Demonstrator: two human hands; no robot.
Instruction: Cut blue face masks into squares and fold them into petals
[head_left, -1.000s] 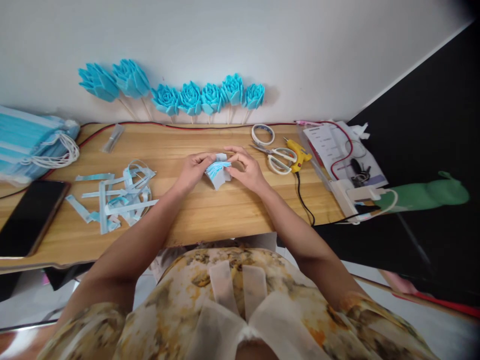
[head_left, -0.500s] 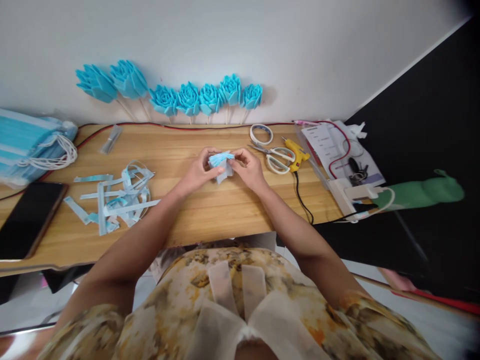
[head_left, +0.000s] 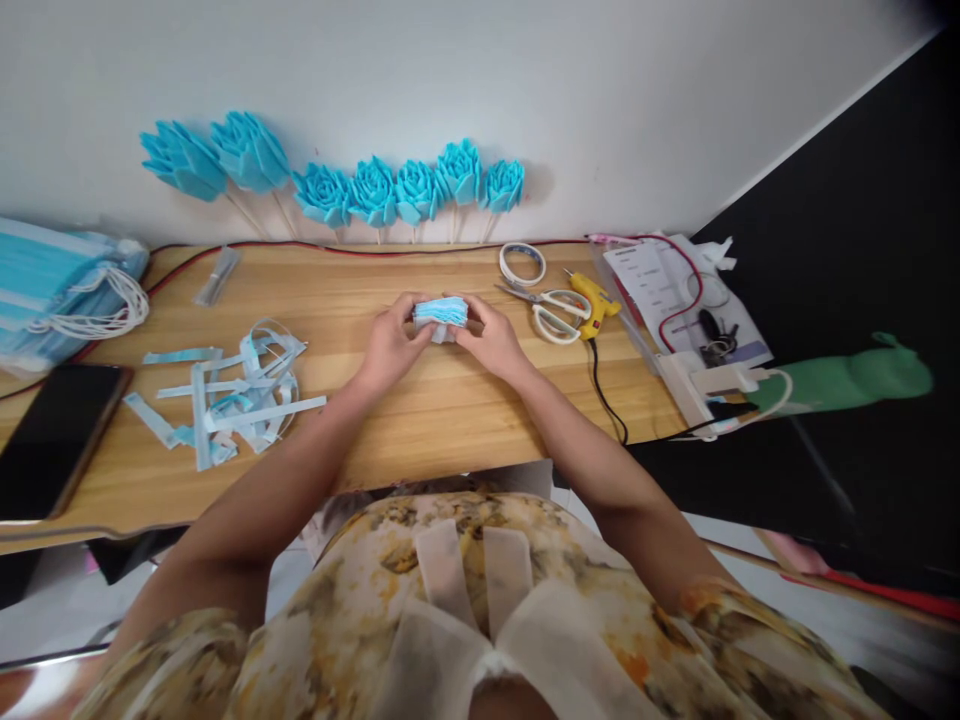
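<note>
Fingers [head_left: 422, 336]: left hand [head_left: 388, 345] and right hand [head_left: 492, 341], nearly closed, grip opposite ends of blue fabric stack [head_left: 441, 311].
Stack: between hands, over table [head_left: 442, 425]; long axis left-right, layered edges toward camera.
Table: pale wood.
Wall [head_left: 600, 110]: white, behind blue flowers [head_left: 373, 190].

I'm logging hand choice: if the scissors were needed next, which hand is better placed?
Probably the right hand: the scissors lie on its side, beside the yellow glue gun. The left hand is farther away. Both hold the light-blue layered bundle, so the right would likely have to let go first.
</note>
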